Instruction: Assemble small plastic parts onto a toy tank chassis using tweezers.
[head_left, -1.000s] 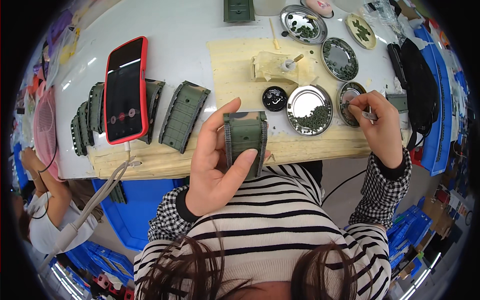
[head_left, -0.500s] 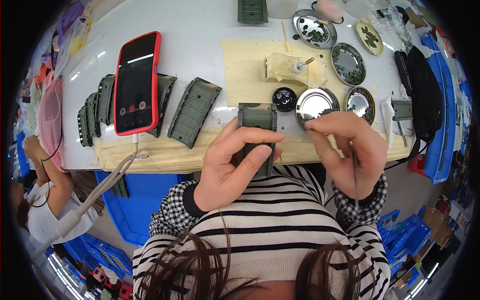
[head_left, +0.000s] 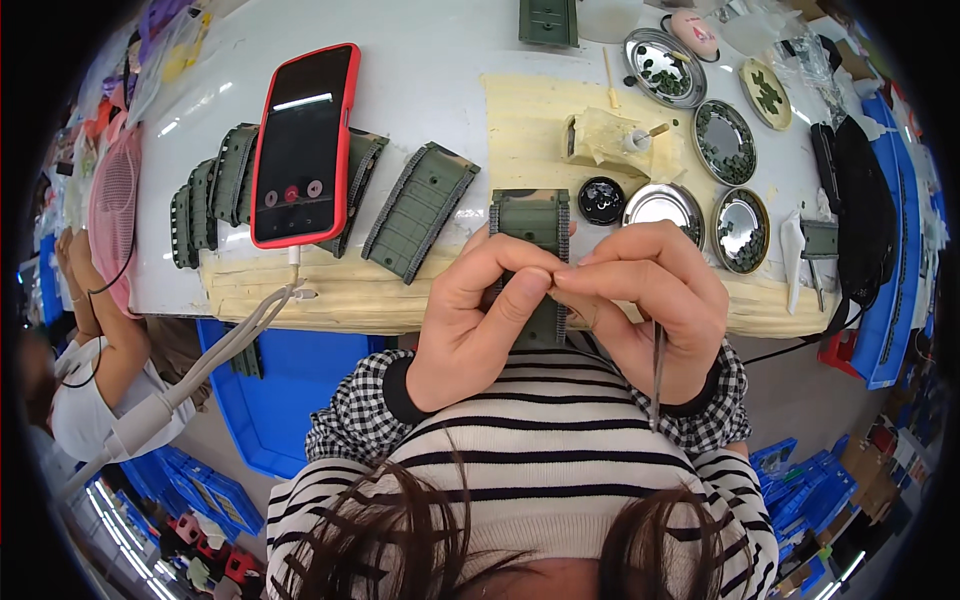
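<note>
My left hand (head_left: pixel 460 335) is closed round a green plastic model part (head_left: pixel 530 207) with camouflage patches and dark toothed side edges. It is held upright at the table's near edge. Opposite it, my right hand (head_left: pixel 670 295) is closed, with a thin metal tool (head_left: pixel 656 385) tucked in it and pointing down toward my body. Both hands' thumbs and forefingers meet over the part; whatever is pinched there is too small to make out. Just beyond stand a small black pot (head_left: pixel 601 200) of dark glossy stuff and a silver dish (head_left: pixel 660 205).
A red-cased phone (head_left: pixel 303 150) on a cable stands at left, among several similar green parts (head_left: pixel 420 213). Further dishes (head_left: pixel 725 142) hold small green pieces. A tape-wrapped holder (head_left: pixel 600 142) bears a bottle with a stick. Below the table lies a blue tray (head_left: pixel 260 400); another person's arm (head_left: pixel 110 350) shows at far left.
My right hand has come left from beside the silver dish, and its fingertips now meet my left hand's over the green part. The whole view has shifted slightly.
</note>
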